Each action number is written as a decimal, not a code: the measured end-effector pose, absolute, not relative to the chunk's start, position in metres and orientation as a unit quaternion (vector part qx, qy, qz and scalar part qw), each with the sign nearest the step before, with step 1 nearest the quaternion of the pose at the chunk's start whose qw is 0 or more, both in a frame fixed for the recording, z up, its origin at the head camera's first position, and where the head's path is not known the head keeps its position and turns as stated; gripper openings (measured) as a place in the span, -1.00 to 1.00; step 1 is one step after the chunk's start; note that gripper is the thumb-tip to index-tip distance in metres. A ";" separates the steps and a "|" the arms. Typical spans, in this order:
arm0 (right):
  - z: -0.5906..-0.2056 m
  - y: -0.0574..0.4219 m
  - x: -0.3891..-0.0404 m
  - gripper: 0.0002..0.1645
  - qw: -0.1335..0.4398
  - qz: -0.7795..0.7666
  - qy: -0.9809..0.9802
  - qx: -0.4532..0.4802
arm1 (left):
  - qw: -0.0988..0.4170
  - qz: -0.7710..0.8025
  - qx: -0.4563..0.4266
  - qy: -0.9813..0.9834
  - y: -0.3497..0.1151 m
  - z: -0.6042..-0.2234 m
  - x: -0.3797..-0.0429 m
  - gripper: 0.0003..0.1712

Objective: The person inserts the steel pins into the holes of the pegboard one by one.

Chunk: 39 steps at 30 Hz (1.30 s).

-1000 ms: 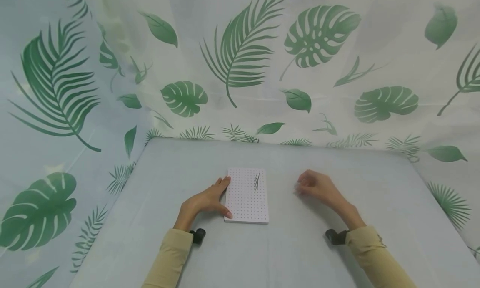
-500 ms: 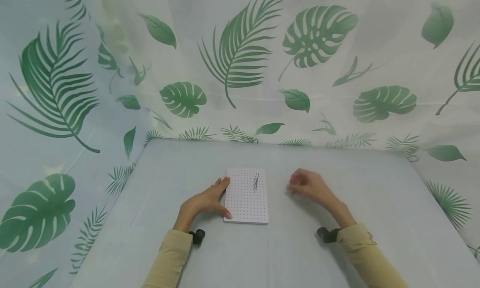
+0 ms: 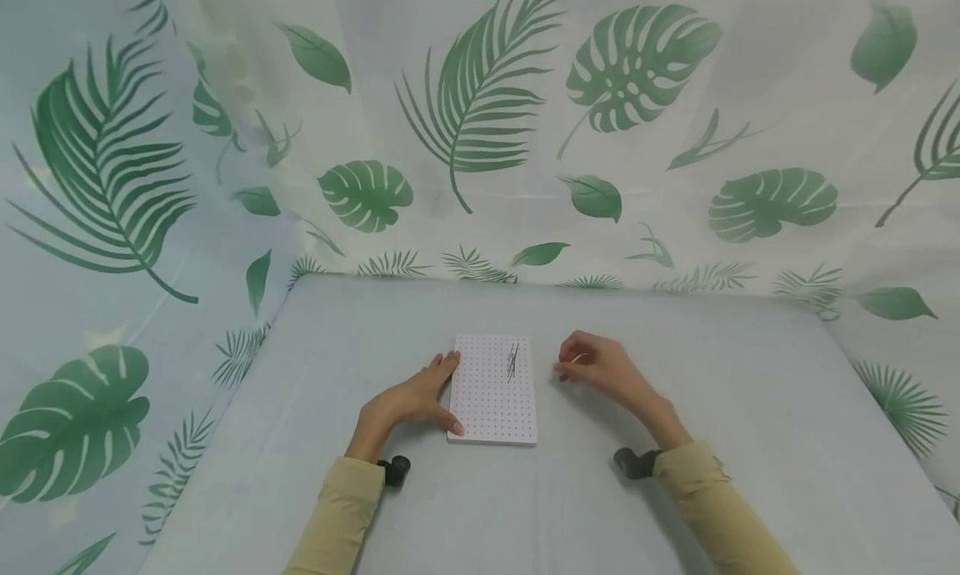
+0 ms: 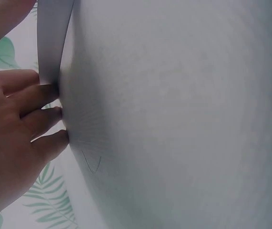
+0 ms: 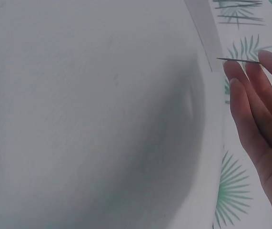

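A white board dotted with a grid of small holes lies flat on the table. Several thin dark sticks are at its far right part; in the right wrist view these sticks rise from the board roughly side by side. My left hand is spread along the board's left edge, thumb near the front corner and fingertips touching the side. Right of the board, my right hand pinches one thin dark pointed stick between thumb and fingertips, raised above the table and apart from the board.
The table has a pale grey cover. A leaf-printed curtain closes off the back and sides. A thin curved hair-like strand shows near the left fingers. Each wrist carries a small black camera.
My right hand has moved left, closer to the board, with the thin stick pinched in its fingers. The left hand and the board keep their place.
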State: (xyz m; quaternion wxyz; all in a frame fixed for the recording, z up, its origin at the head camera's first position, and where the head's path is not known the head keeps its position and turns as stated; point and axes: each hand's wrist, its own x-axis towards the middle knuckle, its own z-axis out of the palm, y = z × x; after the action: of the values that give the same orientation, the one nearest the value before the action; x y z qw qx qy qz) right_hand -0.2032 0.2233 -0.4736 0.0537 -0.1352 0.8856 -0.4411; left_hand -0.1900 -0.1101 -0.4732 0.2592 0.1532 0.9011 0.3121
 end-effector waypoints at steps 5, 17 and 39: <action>-0.470 0.211 -0.203 -0.84 0.055 -0.454 0.878 -0.140 | 0.257 0.315 0.156 0.900 -0.110 -0.472 -0.190 0.44; -0.468 0.196 -0.205 -0.86 0.040 -0.453 0.874 -0.174 | 0.255 0.317 0.162 0.899 -0.111 -0.472 -0.189 0.44; -0.472 0.177 -0.205 -0.89 0.070 -0.462 0.865 -0.182 | 0.259 0.322 0.162 0.896 -0.109 -0.471 -0.188 0.43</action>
State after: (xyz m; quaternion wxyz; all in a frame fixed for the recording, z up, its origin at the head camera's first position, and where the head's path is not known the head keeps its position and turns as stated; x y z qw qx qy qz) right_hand -0.2045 0.1774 -0.4715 0.0696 -0.1821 0.8650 -0.4623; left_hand -0.1879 -0.1086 -0.4714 0.2586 0.1620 0.8961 0.3224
